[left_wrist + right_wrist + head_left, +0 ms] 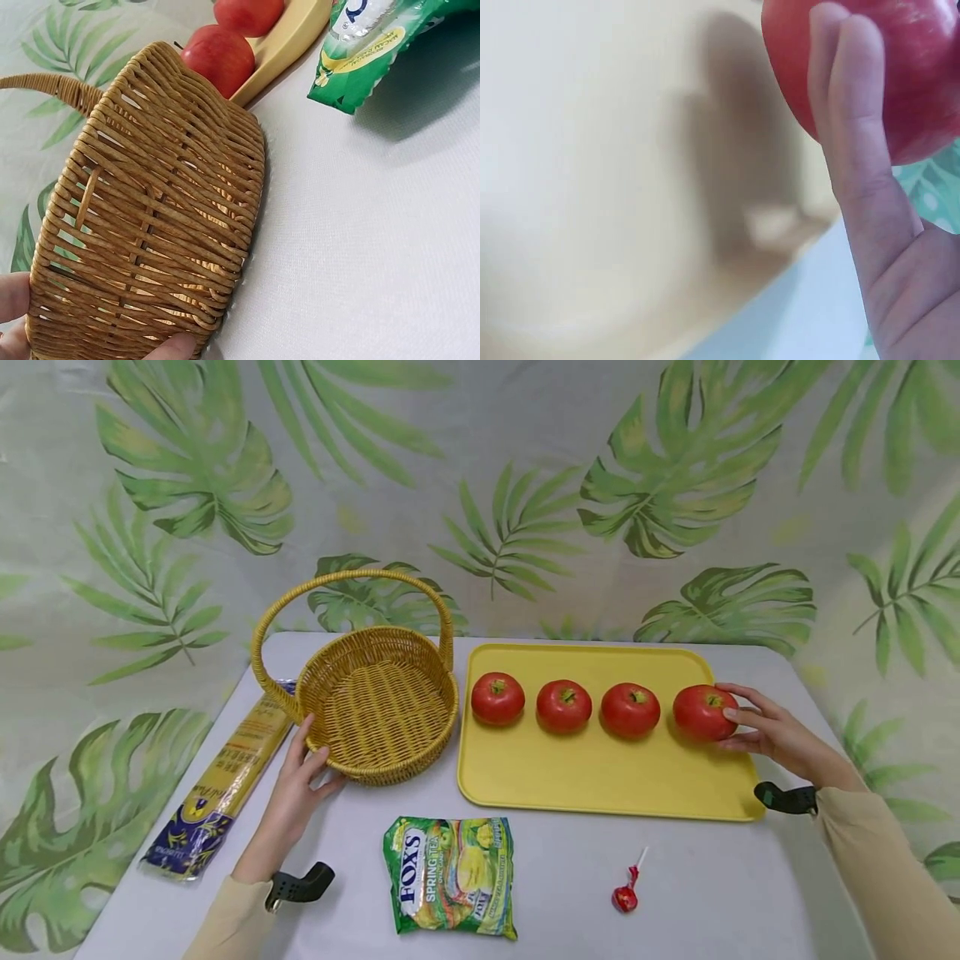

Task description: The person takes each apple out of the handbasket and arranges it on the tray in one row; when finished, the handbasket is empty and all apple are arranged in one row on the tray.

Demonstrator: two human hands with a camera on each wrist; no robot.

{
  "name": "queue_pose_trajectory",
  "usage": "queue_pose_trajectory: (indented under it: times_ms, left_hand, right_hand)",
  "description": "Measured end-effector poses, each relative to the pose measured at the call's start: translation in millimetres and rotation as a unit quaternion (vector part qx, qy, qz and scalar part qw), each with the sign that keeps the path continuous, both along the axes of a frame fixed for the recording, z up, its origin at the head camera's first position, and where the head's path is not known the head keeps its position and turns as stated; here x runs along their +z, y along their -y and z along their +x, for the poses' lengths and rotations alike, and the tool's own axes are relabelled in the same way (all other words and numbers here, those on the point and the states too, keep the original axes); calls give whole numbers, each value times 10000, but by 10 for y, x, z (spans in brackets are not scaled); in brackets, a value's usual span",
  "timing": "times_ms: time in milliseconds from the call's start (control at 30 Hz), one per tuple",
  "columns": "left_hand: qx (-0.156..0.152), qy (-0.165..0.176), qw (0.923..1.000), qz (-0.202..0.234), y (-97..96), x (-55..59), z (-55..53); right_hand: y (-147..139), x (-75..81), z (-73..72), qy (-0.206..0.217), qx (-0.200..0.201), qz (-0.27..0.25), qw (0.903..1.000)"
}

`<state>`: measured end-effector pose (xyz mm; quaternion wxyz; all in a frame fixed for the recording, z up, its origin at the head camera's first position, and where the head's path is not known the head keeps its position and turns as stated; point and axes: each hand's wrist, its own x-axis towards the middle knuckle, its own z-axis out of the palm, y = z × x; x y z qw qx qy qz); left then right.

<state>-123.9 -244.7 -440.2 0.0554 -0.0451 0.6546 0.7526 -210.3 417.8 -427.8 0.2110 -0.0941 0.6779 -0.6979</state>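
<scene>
My left hand (pixel 296 789) grips the near left rim of a round wicker basket (pixel 446 727) with a tall arched handle. In the left wrist view, fingertips (pixel 13 298) lie at the edge of the basket's woven side. On the yellow tray (pixel 600 785), several red tomatoes with green tops stand in a row. The rightmost tomato (pixel 697 714) is held by my right hand (pixel 787 739) from its right side. Up close, two fingers (pixel 859 82) lie along that tomato's skin, and their shadow falls on the tray; the thumb is out of that view.
Left of the basket lies a long pack of spaghetti (pixel 217 785), partly behind the handle. A green Fox's candy bag (pixel 450 877) is at the front middle. Nearer the front right lies a red lollipop (pixel 625 897). A leaf-patterned cloth (pixel 510 543) hangs behind the white table.
</scene>
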Motion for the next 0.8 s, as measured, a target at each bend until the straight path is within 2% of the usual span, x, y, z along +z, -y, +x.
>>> queue_pose_trajectory:
  times_ms: [233,467,567,700,800]
  left_hand:
    - [-27,-4,10000,8,-3,17,0]
    - [-61,-10,10000,40,-6,18,-19]
    - [-85,7,9999,-60,4,16,-17]
    - [-117,95,9986,-504,35,81,10]
    - [-188,155,9913,-1295,70,230,58]
  right_hand:
    - [47,-89,49,-108,-126,282,9995]
    - [79,-75,73,226,-290,107,9993]
    - [104,-43,108,298,-273,214,9990]
    - [123,17,174,11,-308,725,9969]
    - [121,76,227,-434,-378,1322,9896]
